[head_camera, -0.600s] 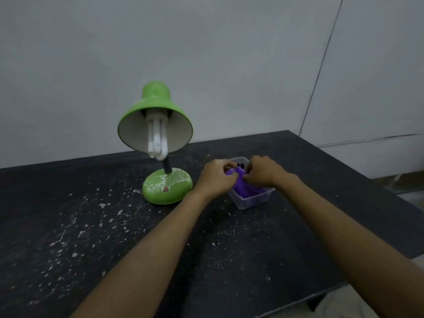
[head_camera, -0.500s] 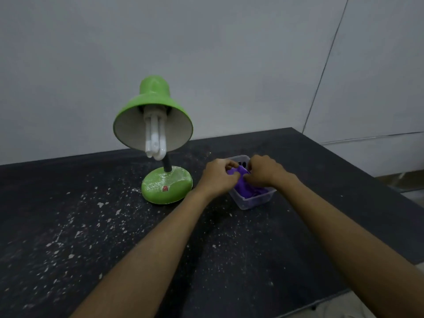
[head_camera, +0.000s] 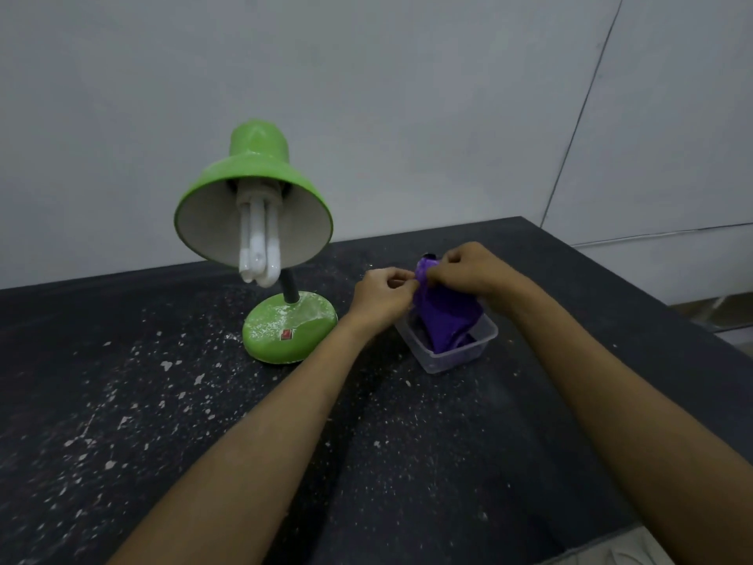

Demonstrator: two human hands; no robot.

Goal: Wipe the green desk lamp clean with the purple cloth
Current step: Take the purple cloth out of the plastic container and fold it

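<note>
dusty black counter (head_camera: pixel 122 422); both the left hand (head_camera: pixel 381 297) and the right hand (head_camera: pixel 468 269) pinch the purple cloth (head_camera: pixel 444 316) above a clear tub (head_camera: pixel 460 356), green desk lamp (head_camera: pixel 260 222) left of them.

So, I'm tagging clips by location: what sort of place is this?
Probably a bare workroom or test setup, though unsure: a dark countertop flecked with white dust, plain grey wall panels, and a green desk lamp beside a clear tub.

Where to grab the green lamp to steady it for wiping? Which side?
On the green lamp, probably the narrow cap atop the shade, from above: it is rounded and slim, the shade flares wide, and the black neck sits partly behind the bulb.
</note>
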